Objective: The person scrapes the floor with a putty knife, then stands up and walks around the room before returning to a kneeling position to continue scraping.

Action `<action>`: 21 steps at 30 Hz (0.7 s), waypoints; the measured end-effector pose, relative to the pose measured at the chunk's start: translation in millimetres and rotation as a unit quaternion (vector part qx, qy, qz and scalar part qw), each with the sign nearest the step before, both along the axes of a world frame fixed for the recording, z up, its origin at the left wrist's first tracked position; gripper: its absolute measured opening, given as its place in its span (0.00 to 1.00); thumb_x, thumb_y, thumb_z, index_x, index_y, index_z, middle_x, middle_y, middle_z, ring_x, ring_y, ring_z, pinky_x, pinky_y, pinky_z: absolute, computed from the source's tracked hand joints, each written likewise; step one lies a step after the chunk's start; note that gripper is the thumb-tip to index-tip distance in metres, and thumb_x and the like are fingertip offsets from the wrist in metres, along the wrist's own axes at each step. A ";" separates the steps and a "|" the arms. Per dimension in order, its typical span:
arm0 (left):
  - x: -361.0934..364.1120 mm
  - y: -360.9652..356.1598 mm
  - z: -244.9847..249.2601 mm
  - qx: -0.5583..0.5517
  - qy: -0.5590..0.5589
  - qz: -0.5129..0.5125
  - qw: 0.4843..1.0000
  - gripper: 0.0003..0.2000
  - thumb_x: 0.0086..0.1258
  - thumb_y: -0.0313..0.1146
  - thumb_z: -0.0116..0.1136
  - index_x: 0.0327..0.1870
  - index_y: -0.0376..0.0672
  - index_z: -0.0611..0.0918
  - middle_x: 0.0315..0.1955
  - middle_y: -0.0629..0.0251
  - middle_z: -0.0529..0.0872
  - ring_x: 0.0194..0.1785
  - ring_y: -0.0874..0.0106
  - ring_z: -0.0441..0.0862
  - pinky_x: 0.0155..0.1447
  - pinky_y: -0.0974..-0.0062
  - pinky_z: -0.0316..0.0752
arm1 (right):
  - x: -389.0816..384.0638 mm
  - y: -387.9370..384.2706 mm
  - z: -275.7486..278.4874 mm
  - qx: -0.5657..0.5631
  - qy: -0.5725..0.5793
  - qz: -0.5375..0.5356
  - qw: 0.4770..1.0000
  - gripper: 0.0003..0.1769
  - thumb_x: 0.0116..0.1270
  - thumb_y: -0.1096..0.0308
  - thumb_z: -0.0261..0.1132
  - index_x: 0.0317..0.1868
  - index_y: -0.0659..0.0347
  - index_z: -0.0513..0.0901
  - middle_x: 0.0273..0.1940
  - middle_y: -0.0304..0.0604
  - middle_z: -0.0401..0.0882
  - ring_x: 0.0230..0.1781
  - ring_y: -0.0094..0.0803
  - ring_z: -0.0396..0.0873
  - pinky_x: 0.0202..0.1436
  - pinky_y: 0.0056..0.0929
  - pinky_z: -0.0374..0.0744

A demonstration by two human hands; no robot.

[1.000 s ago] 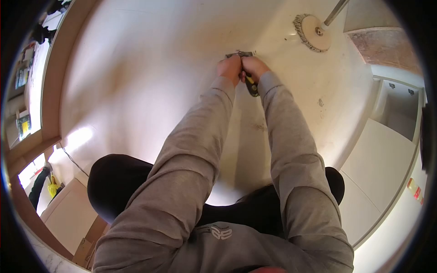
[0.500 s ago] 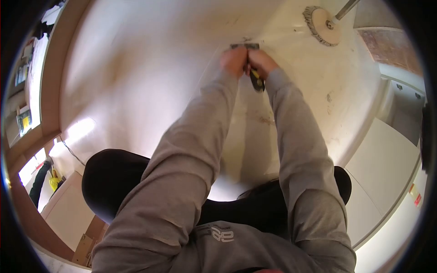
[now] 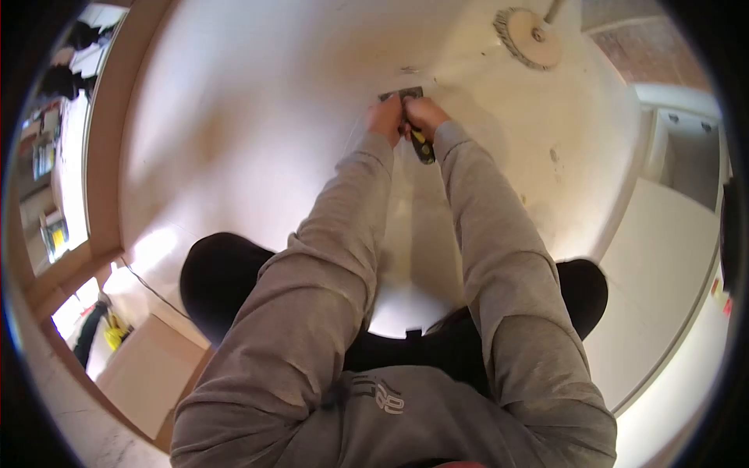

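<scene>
Both my hands are closed on a scraper (image 3: 422,148) with a black and yellow handle and a wide dark blade. My left hand (image 3: 384,119) wraps the tool from the left, near the blade. From the other side, my right hand (image 3: 427,117) grips it, with the handle end sticking out below toward me. The blade's edge lies at or just above the pale floor (image 3: 257,117); contact cannot be made out. A dark scuff mark (image 3: 409,70) shows just beyond the blade. My fingers hide the middle of the scraper.
A round mop head (image 3: 530,37) with a grey fringe lies at the upper right. White panels (image 3: 663,257) line the right side, and a wooden frame (image 3: 105,140) borders the left. A thin cable (image 3: 152,288) runs near my left knee. Dark smudges (image 3: 555,154) mark the floor.
My hands and the scraper have come back slightly toward me, widening the gap between the blade and the scuff mark. The whole view has shifted a little. The grip stays the same.
</scene>
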State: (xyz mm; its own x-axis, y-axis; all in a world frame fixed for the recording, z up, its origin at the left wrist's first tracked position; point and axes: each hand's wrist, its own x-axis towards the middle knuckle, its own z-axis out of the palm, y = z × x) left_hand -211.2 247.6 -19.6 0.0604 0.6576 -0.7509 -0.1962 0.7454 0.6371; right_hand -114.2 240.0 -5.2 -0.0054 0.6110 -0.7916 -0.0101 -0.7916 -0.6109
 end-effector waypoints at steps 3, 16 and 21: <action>-3.0 -52.8 20.3 -0.080 0.022 0.034 0.996 0.11 0.68 0.35 0.50 0.29 0.37 0.79 0.19 0.58 0.76 0.17 0.65 0.74 0.18 0.65 0.65 | 10.9 -55.5 -51.0 0.051 -0.081 0.092 0.991 0.19 0.71 0.66 0.49 0.34 0.72 0.81 0.28 0.60 0.83 0.24 0.49 0.83 0.28 0.48 0.79; -4.0 -69.2 -3.7 0.049 0.025 0.088 0.995 0.13 0.68 0.39 0.52 0.32 0.36 0.81 0.21 0.61 0.78 0.15 0.68 0.70 0.18 0.65 0.65 | -3.4 -43.7 9.1 0.049 -0.116 0.077 0.989 0.23 0.68 0.61 0.54 0.33 0.78 0.82 0.33 0.65 0.84 0.38 0.53 0.85 0.42 0.42 0.81; 4.0 -52.9 7.4 -0.053 0.042 0.141 0.988 0.12 0.67 0.35 0.50 0.31 0.33 0.79 0.21 0.57 0.79 0.15 0.66 0.73 0.19 0.64 0.66 | 2.6 -30.0 6.1 0.137 -0.243 0.319 0.906 0.21 0.68 0.64 0.49 0.31 0.69 0.85 0.29 0.56 0.85 0.34 0.48 0.86 0.40 0.44 0.82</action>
State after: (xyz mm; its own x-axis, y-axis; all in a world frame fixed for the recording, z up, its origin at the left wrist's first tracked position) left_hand -207.2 194.7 -12.2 -0.1798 0.5559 -0.8115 -0.3557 0.7324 0.5806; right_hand -111.6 209.9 0.9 -0.1179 0.7798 -0.6148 0.7183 -0.3605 -0.5951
